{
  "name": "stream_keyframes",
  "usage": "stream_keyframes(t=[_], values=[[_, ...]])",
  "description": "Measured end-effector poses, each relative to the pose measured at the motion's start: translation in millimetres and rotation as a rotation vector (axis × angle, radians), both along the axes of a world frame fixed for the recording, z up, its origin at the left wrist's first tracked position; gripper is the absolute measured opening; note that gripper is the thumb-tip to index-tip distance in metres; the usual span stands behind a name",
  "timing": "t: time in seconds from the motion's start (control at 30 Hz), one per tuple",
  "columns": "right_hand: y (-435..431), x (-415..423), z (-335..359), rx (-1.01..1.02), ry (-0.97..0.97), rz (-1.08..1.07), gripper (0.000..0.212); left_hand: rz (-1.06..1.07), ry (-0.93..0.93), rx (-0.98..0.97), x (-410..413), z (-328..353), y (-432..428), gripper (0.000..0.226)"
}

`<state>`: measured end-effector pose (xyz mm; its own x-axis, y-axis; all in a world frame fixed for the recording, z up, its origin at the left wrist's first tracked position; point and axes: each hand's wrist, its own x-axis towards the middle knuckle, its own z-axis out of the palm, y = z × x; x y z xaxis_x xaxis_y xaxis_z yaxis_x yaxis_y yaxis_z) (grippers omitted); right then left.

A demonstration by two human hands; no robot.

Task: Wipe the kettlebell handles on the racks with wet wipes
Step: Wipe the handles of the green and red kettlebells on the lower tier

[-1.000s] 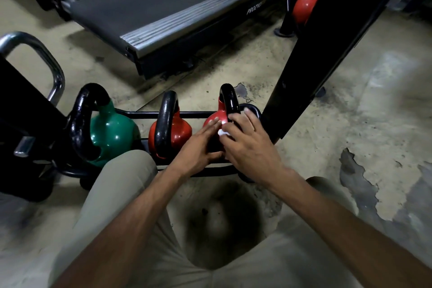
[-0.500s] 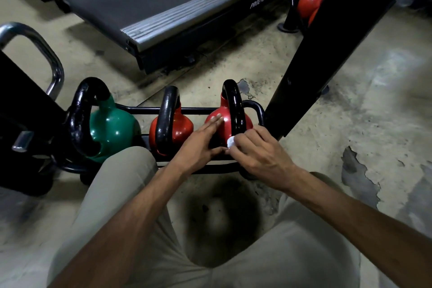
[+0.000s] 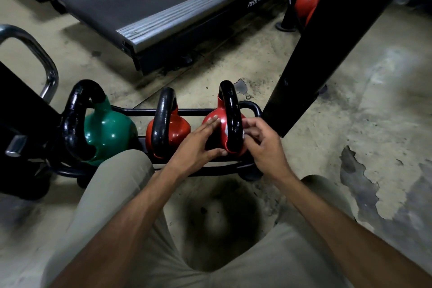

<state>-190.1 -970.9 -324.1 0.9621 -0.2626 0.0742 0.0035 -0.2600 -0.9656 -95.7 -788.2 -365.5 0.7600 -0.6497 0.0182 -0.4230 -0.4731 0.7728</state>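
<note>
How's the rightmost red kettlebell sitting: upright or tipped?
Upright: the rightmost red kettlebell sits on the rack, black handle arching on top.

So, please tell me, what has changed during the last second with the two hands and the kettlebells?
The right hand, its fingers holding the wet wipe, slid off the front of the handle of the rightmost red kettlebell to the handle's right side. The left hand stayed flat on that kettlebell's body. The green kettlebell, the middle red kettlebell and the rack did not move.
</note>
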Motion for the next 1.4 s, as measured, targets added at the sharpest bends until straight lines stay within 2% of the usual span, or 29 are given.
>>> stream_keyframes(t=[0.1, 0.2, 0.3, 0.43, 0.57, 0.63, 0.7, 0.8, 0.87, 0.93, 1.0, 1.07, 1.13, 1.2, 1.3, 1.4], values=[[-2.6, 21.6, 12.0, 0.261, 0.128, 0.100, 0.034, -0.004, -0.005, -0.010, -0.3, 1.4, 0.0, 0.094], [-14.7, 29.8, 16.8, 0.276, 0.245, 0.200, 0.034, -0.003, -0.012, -0.003, -0.9, 3.0, 0.1, 0.094], [-21.9, 26.2, 15.2, 0.233, 0.237, 0.251, 0.024, -0.009, -0.013, 0.003, -0.8, 2.2, -0.3, 0.095], [-19.3, 6.3, 8.2, 0.179, 0.156, 0.130, 0.025, -0.004, -0.002, 0.010, -1.5, 3.7, -0.4, 0.097], [-12.2, -19.4, -2.0, 0.144, 0.095, -0.025, 0.014, 0.000, -0.003, 0.000, -1.6, 4.3, -0.5, 0.097], [-4.0, -29.1, -6.6, 0.085, 0.073, -0.091, 0.015, 0.000, 0.001, -0.012, -1.6, 4.2, -0.4, 0.097], [4.5, -32.4, -11.4, -0.127, 0.007, -0.113, 0.017, 0.005, -0.016, -0.003, -2.4, 4.7, -0.5, 0.096], [7.8, -28.7, -11.2, -0.739, -0.249, -0.036, 0.005, 0.003, -0.017, 0.003, -1.7, 4.7, -2.1, 0.094], [4.6, -23.4, -8.1, -1.120, -0.446, 0.079, 0.016, 0.008, -0.001, 0.009, -1.4, 3.6, -1.7, 0.092], [2.6, -16.5, -3.7, -1.419, -0.559, 0.173, 0.021, 0.006, -0.004, -0.004, -0.4, 1.7, -1.2, 0.088], [5.9, -4.6, 4.0, -1.650, -0.530, 0.269, 0.020, 0.005, 0.003, -0.018, 0.0, -0.6, -2.0, 0.085], [14.9, 11.7, 17.3, -1.824, -0.349, 0.369, 0.026, 0.001, 0.001, -0.027, 1.5, -1.3, -3.2, 0.084], [26.4, 24.8, 30.1, -1.976, -0.122, 0.430, 0.032, 0.002, -0.004, -0.018, 1.4, -0.6, -3.3, 0.085], [34.3, 29.6, 34.8, -2.061, -0.050, 0.452, 0.031, -0.010, 0.010, -0.030, 0.6, -2.1, -2.9, 0.084], [29.6, 20.3, 31.5, -1.992, -0.273, 0.481, 0.027, -0.002, 0.082, -0.072, -1.6, 0.8, 0.5, 0.071], [12.9, -1.7, 22.0, -1.827, -0.517, 0.489, 0.032, -0.002, 0.022, -0.039, 2.0, -4.5, 2.2, 0.081]])
